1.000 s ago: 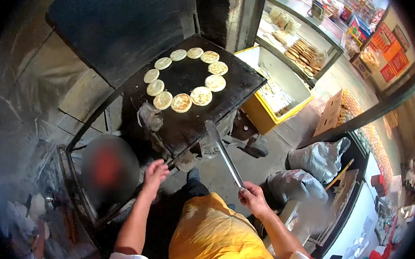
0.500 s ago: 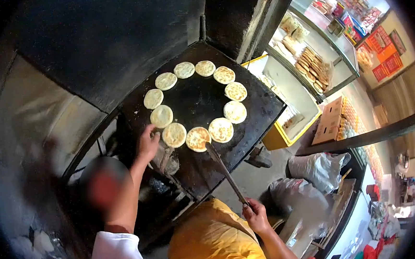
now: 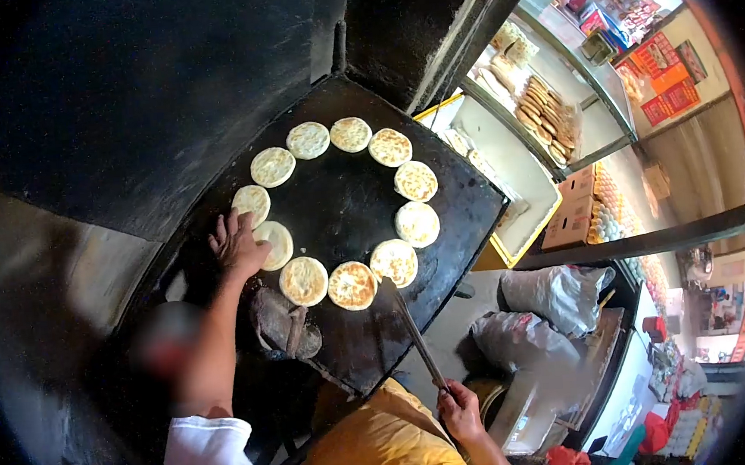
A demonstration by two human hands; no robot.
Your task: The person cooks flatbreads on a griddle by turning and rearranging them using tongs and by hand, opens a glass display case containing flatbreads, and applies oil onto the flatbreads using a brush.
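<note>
Round, flat, pale breads with brown patches (image 3: 352,286), eleven of them, lie in a ring on the flat, black metal griddle (image 3: 340,204) in front of the person. From where I stand, I see the bare left hand (image 3: 241,246) at the left side of this ring. Its fingers are spread and a little bent, reaching over the edges of two pale breads; I see nothing gripped in them, and I cannot tell how firmly they press. The bare right hand (image 3: 460,412) has its fingers closed around the handle of a long, narrow, grey metal tool (image 3: 416,337), whose tip is at the near side, close to the edges of two browned breads.

In my opinion the first danger is heat: if a fingertip slips off a bread, it may touch the griddle, which is probably hot, and be burned. Second, several breads lie nearly edge to edge, so too strong a push on one may drive it into its neighbour. The tool's tip may also tear a soft rim, if it comes in too steeply. Finally, the left wrist could knock against the rough, grey, stone-like lump (image 3: 272,321) at the griddle's edge, because it passes close by.
</note>
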